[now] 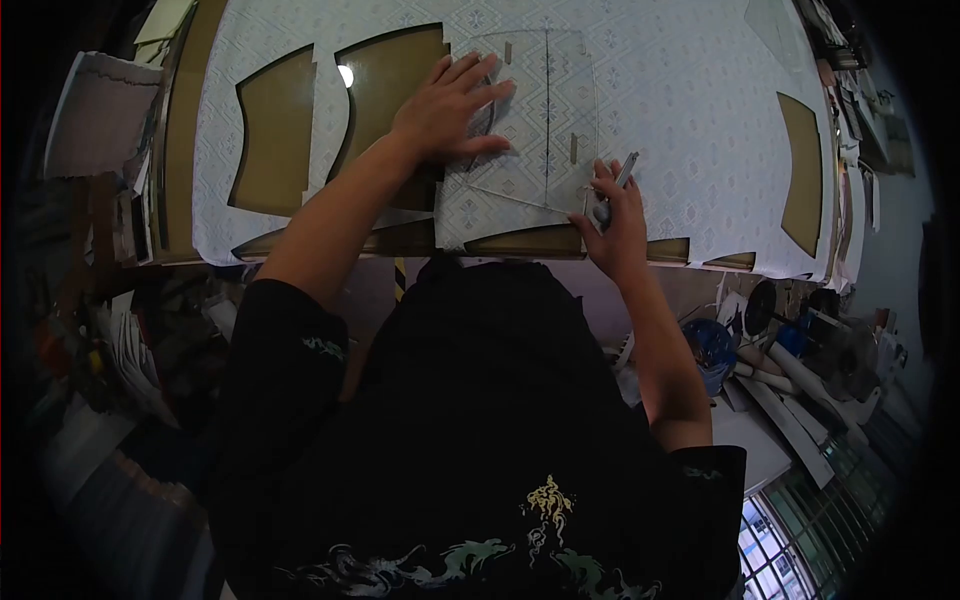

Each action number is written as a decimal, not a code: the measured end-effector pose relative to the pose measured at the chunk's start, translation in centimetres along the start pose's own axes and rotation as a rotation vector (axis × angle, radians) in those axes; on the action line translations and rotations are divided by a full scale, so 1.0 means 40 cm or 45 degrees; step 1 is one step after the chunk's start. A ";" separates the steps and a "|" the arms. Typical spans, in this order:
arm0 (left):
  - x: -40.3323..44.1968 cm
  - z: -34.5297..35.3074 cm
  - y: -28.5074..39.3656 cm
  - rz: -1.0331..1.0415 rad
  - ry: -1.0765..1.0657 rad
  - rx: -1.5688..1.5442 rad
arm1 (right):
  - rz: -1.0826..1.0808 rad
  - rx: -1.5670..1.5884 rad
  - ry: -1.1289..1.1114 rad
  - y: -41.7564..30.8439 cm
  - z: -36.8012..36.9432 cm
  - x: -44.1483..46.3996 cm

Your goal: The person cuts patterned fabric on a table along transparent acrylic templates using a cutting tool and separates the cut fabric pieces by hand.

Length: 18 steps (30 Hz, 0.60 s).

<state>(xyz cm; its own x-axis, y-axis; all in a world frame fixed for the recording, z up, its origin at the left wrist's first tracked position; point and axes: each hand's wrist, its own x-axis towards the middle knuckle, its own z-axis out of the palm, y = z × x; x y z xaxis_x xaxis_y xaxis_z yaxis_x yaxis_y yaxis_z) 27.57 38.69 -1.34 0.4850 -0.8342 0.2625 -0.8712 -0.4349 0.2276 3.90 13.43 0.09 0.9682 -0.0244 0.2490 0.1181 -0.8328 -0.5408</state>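
Observation:
A clear plastic template (560,100) with a dark line down its middle lies on white patterned fabric (690,90). My left hand (455,110) is spread flat over the template's left edge, its fingers apart. At the template's lower right edge, my right hand (617,220) is closed round a silver-handled cutter (628,168). A rounded grey part of the tool shows below the fingers; its tip is hidden. Curved cut-out openings in the fabric, left of the template, show the brownish tabletop (275,130).
On the right, another curved opening (800,170) shows in the fabric. A second clear template (775,35) lies at the far right corner. Stacked papers and boards (105,115) stand off the table's left end. Rolls and a fan (845,360) crowd the floor area at right.

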 end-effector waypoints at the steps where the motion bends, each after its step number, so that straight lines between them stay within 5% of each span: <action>1: -0.001 0.003 0.000 -0.002 -0.009 -0.007 | -0.010 -0.012 0.011 0.002 0.002 -0.001; 18: 0.004 -0.013 0.011 -0.019 -0.023 -0.007 | -0.012 0.023 0.043 0.005 0.010 -0.004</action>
<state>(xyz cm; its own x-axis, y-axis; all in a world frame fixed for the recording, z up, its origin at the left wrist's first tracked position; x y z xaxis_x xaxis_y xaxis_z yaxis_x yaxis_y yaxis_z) 27.29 38.54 -0.72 0.4964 -0.8337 0.2420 -0.8635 -0.4456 0.2362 3.84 13.49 -0.39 0.9590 -0.0352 0.2811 0.1318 -0.8229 -0.5527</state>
